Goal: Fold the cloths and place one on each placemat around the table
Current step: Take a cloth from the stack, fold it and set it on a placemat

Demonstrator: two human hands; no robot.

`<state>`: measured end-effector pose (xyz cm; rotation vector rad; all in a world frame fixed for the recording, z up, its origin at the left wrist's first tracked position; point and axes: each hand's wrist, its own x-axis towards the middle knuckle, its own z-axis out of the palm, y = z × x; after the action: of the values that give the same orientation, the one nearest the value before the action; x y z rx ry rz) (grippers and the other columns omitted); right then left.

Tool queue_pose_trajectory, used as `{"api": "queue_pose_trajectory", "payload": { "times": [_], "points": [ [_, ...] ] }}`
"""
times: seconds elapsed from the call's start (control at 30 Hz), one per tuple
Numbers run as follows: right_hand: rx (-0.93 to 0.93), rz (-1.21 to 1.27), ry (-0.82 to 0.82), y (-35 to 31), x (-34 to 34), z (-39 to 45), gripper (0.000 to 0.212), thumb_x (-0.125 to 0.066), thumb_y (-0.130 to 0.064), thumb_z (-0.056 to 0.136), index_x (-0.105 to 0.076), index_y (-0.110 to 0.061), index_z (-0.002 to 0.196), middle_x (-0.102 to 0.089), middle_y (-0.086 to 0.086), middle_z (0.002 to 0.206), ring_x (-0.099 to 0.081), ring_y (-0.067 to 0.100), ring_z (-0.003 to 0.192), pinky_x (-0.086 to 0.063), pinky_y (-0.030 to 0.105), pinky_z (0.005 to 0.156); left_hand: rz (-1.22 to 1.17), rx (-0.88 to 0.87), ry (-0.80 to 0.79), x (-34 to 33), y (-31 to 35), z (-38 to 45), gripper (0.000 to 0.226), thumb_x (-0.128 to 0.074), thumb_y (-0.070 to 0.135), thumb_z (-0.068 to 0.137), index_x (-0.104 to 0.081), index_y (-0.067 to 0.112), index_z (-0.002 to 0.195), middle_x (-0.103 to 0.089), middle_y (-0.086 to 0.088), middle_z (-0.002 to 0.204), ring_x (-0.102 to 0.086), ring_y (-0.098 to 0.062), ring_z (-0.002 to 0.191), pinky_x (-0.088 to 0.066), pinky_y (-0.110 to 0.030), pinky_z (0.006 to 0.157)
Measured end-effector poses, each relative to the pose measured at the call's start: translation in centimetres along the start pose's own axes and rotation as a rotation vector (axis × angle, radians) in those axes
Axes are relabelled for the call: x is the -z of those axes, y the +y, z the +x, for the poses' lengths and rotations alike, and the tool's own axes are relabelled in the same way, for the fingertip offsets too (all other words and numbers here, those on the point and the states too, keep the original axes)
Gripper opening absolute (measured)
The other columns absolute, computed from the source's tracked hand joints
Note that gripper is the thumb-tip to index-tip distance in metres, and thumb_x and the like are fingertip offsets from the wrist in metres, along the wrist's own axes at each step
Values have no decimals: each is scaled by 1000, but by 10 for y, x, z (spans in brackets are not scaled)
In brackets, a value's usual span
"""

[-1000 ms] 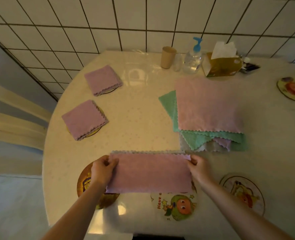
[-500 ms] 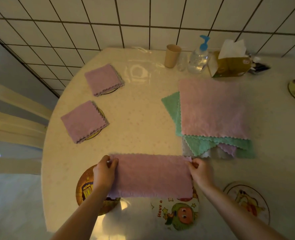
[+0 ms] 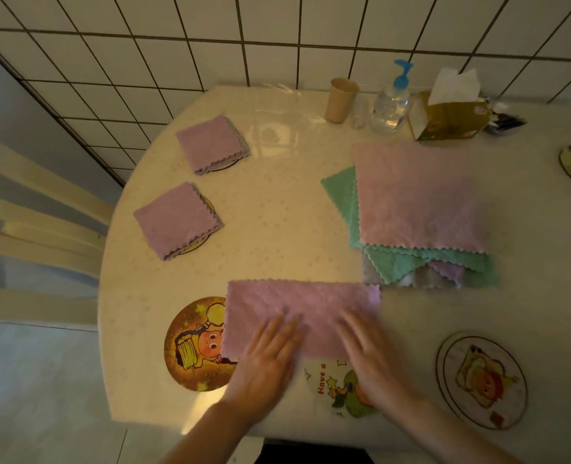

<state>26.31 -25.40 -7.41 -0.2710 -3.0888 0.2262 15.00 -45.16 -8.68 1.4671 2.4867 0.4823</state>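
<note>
Head view: one half-folded pink cloth (image 3: 302, 314) is pressed flat on the worktop (image 3: 277, 222) by the left hand (image 3: 266, 360) and right hand (image 3: 373, 358), fingers straight, no grip. Two folded cloths (image 3: 179, 220) are laid on placemats.

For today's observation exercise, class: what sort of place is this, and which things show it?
Probably a home dining corner: a round table against a tiled wall, cartoon placemats set around it, and a tissue box beside a pump bottle.

Both forearms reach in from 6 o'clock. The left hand (image 3: 264, 360) and right hand (image 3: 371, 360) lie palm-down side by side, fingers (image 3: 286, 326) straight, pointing toward 12 o'clock, motion-blurred.
</note>
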Motion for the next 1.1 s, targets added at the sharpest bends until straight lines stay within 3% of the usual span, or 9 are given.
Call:
{"api": "queue_pose_trajectory", "payload": {
  "times": [0.07,0.13,0.3,0.47,0.63,0.73,0.83,0.93,1.1],
  "points": [
    [141,-43,-18,-6,-16,-20,50,-52,-1,80,-57,-10,128,-49,8,141,-43,28,132,-42,46,102,121,-3,-93,-18,-3,-10,53,-34,39,100,-25,23,150,-19,1,159,-8,-22,147,-13,-44,115],
    [131,-94,-66,0,-21,-33,55,-40,-4,80,-52,-11,133,-45,7,144,-40,26,133,-34,44,104,190,47,-149,-24,-14,-20,56,-32,43,98,-24,23,150,-23,0,158,-11,-23,146,-15,-44,112],
    [111,-117,-142,18,-14,-55,75,-63,2,65,-47,-9,137,-44,9,145,-33,23,135,-38,43,104,264,57,-168,-18,-47,-50,60,-37,44,97,-23,22,151,-19,3,158,-17,-20,146,-18,-47,113],
    [81,-133,-171,14,-2,-41,77,-82,-2,45,-64,-7,119,-61,11,125,-60,28,113,-49,45,93,258,173,-98,-5,-59,-63,58,-35,43,96,-32,17,148,-25,0,156,-21,-20,145,-21,-49,113],
    [66,-150,-184,9,-2,-23,67,-75,-1,56,-58,-10,120,-58,6,118,-57,27,106,-47,43,95,237,203,-45,-3,-56,-61,55,-35,41,95,-42,16,143,-37,0,151,-31,-20,141,-18,-43,114],
    [28,-171,-239,11,0,-15,69,-77,-1,55,-54,-13,120,-55,6,117,-53,27,105,-46,43,94,227,203,26,-4,-54,-54,51,-41,35,89,-55,13,133,-52,-3,140,-47,-25,131,-29,-44,108],
    [26,-203,-291,9,4,-11,72,-76,-2,54,-50,-14,120,-49,7,121,-48,28,109,-44,44,95,271,134,76,0,-50,-45,42,-46,30,85,-65,14,119,-63,-3,123,-57,-27,116,-39,-42,100],
    [20,-209,-323,7,5,-13,73,-76,-3,57,-47,-14,123,-45,8,126,-46,30,114,-41,45,99,308,40,111,0,-44,-34,39,-47,27,87,-64,14,119,-63,-2,122,-58,-26,112,-38,-39,100],
    [59,-247,-219,10,1,-14,49,-74,-5,62,-57,-9,107,-59,10,109,-57,30,96,-52,42,81,379,-8,11,-8,-33,-19,43,-49,19,86,-57,11,128,-58,-8,132,-55,-30,120,-46,-45,101]
  ]
}}
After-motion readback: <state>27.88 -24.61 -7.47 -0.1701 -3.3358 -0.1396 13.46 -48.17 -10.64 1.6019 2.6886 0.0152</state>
